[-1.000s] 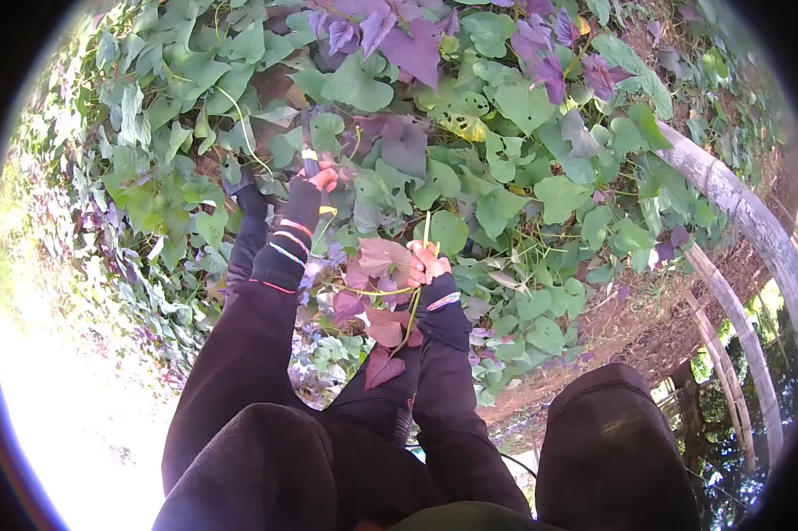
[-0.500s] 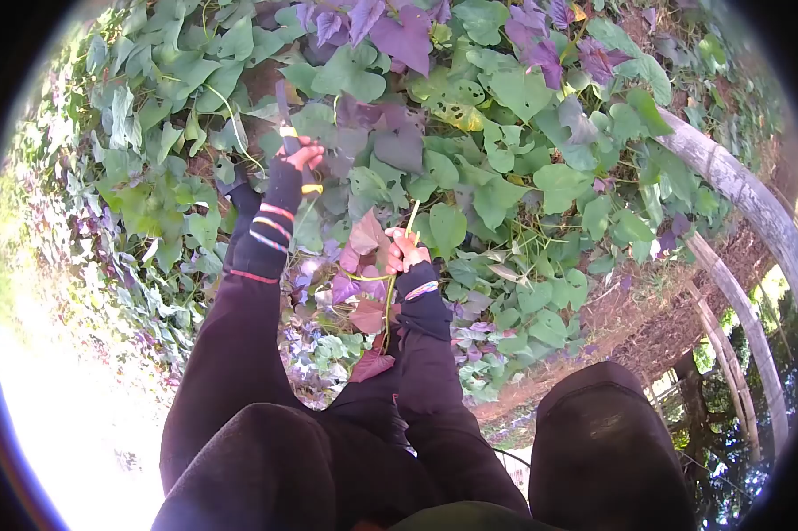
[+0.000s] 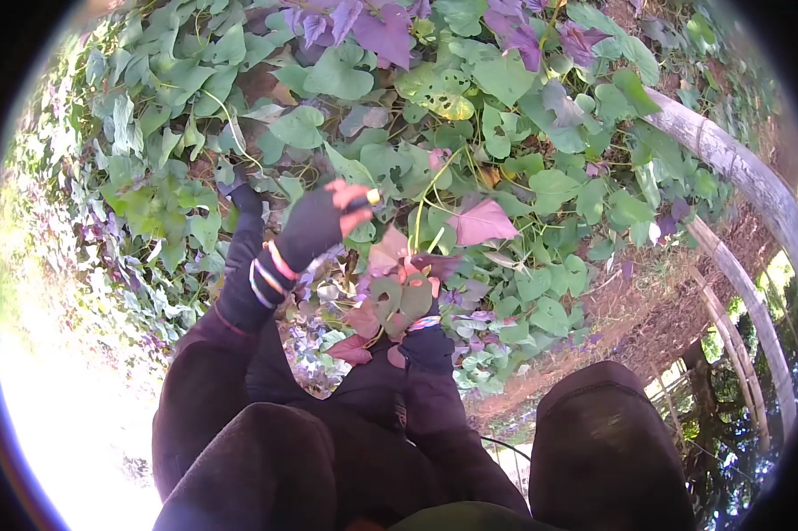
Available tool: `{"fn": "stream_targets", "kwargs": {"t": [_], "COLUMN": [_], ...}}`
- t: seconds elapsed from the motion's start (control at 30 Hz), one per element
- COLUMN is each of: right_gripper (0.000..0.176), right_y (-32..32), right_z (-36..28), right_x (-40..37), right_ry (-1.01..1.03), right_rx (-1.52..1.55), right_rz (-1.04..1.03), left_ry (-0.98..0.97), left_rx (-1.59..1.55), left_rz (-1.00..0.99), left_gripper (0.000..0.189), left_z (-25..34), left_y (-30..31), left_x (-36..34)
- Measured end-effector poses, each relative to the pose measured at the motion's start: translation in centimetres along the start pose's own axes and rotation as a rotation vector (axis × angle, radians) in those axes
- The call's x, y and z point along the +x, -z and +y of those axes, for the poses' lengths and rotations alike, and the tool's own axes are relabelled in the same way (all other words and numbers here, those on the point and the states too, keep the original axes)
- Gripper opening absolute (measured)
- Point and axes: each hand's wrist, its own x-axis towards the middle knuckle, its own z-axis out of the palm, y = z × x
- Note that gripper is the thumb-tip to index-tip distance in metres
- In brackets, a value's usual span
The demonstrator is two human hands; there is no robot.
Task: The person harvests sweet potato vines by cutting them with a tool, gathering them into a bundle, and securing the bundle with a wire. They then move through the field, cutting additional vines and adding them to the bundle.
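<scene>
My left hand, in a dark sleeve with coloured bands at the wrist, is closed around a knife handle with a yellow end. I cannot make out the blade. Lower and to the right, my right hand is closed on leafy sweet potato vines, whose green and reddish leaves cover most of its fingers. From just above that hand, a pale green stem runs upward beside a pink leaf.
Dense green and purple foliage spreads ahead. Curved wooden poles stand at the right, beside bare brown soil. My dark-clothed knees fill the bottom. A dark shoe is among leaves at the left.
My left hand has moved right and down with the knife, whose blade no longer shows. Leaves now cover much of my right hand, and a pink leaf appears above it.
</scene>
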Motion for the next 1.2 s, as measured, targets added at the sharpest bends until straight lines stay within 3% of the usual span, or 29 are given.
{"fn": "stream_targets", "kwargs": {"t": [0.1,0.27,0.33,0.4,0.43,0.47,0.5,0.53,0.6,0.67,0.7,0.73,0.8,0.83,0.87,0.93,0.97,1.0,1.03,1.07,1.1,1.13,1.2], "right_gripper": [0.045,0.036,0.035,0.033,0.033,0.040,0.046,0.053,0.058,0.057,0.045,0.034,0.030,0.029,0.032,0.036,0.034,0.029,0.027,0.023,0.024,0.026,0.029], "right_y": [-0.6,0.7,-0.9,-7.2,-9.3,-11.4,-12.9,-13.6,-13.2,-13.1,-14.0,-14.2,-16.1,-16.4,-15.8,-14.2,-17.9,-11.2,-9.1,-11.9,-11.7,-11.8,-14.9], "right_z": [0.9,1.7,0.7,-2.2,-3.8,-5.6,-7.2,-7.9,-7.0,-5.5,-4.4,-3.8,-5.0,-4.3,-3.7,-3.6,-8.0,-4.7,-6.0,-10.2,-12.4,-13.9,-16.3], "right_x": [-1.8,-3.6,-4.8,-6.9,-7.8,-8.6,-9.1,-9.5,-8.4,-6.6,-5.9,-4.4,-3.0,-2.5,-1.6,-0.3,-1.6,1.8,1.1,-0.7,-1.6,-2.2,-2.8], "right_ry": [-0.041,-0.087,-0.100,0.164,0.165,0.104,0.046,-0.012,-0.005,-0.184,0.036,0.032,0.036,0.024,0.164,0.194,0.170,0.697,0.583,0.521,0.422,0.323,0.363], "right_rx": [-0.020,0.012,0.020,-0.196,-0.196,-0.194,-0.191,-0.188,-0.181,0.025,-0.210,-0.231,-0.868,-0.826,-0.922,-0.881,-1.080,-0.698,-0.712,-0.703,-0.492,-0.284,-0.175], "right_rz": [-0.021,-0.167,-0.196,0.274,0.278,0.254,0.225,0.195,0.043,-0.002,-0.066,-0.078,-0.111,-0.004,0.015,0.301,0.612,0.619,0.632,0.641,0.598,0.548,0.450], "left_ry": [-0.056,-0.282,-0.313,-0.079,0.040,0.136,0.184,0.239,0.187,0.470,0.406,0.343,0.144,0.154,0.143,0.117,0.139,0.141,0.139,0.136,0.071,0.062,-0.489], "left_rx": [0.386,0.327,0.447,0.403,0.371,0.461,0.545,0.470,0.136,-0.548,-0.602,-0.660,-0.610,-0.577,-0.574,-0.621,-0.668,-0.655,-0.644,-0.631,-0.415,-0.411,-0.009], "left_rz": [0.036,-0.112,-0.407,-0.336,-0.262,-0.062,-0.089,-0.137,-0.015,-0.246,-0.282,-0.319,-0.262,-0.174,-0.169,0.038,0.109,0.207,0.265,0.322,0.356,0.355,0.240], "left_gripper": [0.022,0.021,0.019,0.015,0.016,0.020,0.015,0.017,0.023,0.031,0.032,0.033,0.032,0.033,0.033,0.034,0.034,0.032,0.032,0.031,0.028,0.028,0.032], "left_z": [-3.5,-4.1,-4.1,-5.8,-7.9,-9.5,-11.2,-12.2,-12.8,-6.8,-4.1,-2.1,-0.4,0.6,0.9,1.1,1.1,1.3,1.5,1.8,3.2,4.3,6.5], "left_y": [-1.9,-9.2,-10.9,-10.1,-9.5,-8.6,-7.1,-5.1,-3.7,-1.2,0.1,0.7,0.4,0.9,1.4,2.3,3.0,3.9,4.5,5.2,5.9,5.7,4.8], "left_x": [5.7,13.3,14.5,14.6,14.4,13.8,13.3,12.5,10.8,9.2,8.0,7.0,5.9,5.9,6.2,6.9,7.3,7.6,7.9,8.3,8.3,8.2,7.9]}}
